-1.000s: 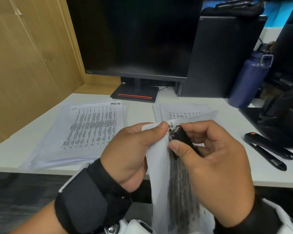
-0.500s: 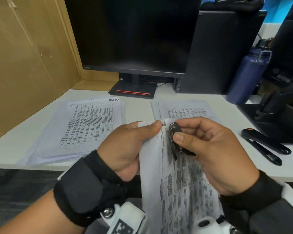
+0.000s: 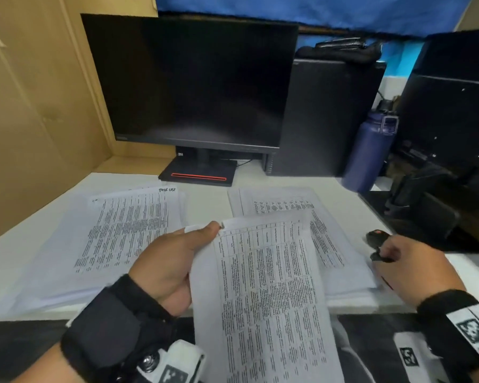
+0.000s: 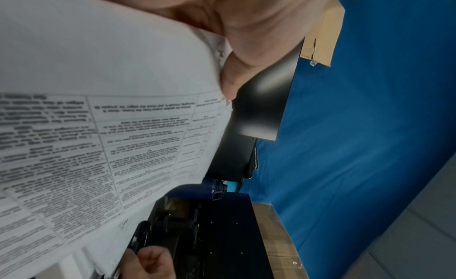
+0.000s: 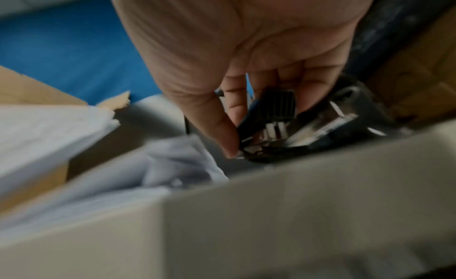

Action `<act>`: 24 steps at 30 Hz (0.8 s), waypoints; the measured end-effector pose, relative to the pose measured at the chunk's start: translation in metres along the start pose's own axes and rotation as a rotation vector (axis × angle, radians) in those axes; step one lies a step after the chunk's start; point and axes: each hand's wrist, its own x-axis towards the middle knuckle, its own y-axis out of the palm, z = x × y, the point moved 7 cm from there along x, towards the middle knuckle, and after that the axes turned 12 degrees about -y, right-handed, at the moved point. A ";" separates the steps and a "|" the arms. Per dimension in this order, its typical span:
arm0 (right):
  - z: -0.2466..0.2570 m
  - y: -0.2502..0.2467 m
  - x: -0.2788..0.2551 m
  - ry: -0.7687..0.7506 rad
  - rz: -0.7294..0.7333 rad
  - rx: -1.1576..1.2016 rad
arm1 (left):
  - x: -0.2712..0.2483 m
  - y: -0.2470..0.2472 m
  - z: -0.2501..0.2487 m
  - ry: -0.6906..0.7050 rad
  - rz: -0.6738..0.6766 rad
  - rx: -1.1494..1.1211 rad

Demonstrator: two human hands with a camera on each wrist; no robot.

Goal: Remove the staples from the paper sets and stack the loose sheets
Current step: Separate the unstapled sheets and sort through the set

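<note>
Printed white paper set (image 3: 268, 294) pinched at top corner by left hand (image 3: 166, 269); loose sheets may fan, slip. Right hand (image 3: 415, 266), rightward, grips black staple remover (image 3: 378, 248); extracted staple may drop unseen.

Head view down over desk (image 3: 210, 205); wrist views close, sharing papers (image 4: 123, 146).

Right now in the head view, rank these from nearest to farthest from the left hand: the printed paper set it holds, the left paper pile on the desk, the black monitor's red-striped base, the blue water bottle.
1. Printed paper set, pinched at its top corner by the left hand.
2. Left paper pile, on the desk to the hand's left.
3. Red-striped monitor base, beyond the hand.
4. Blue water bottle, far right.
</note>
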 end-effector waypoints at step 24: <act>0.158 0.053 -0.090 0.116 0.326 1.364 | -0.028 0.046 0.016 0.335 0.170 0.375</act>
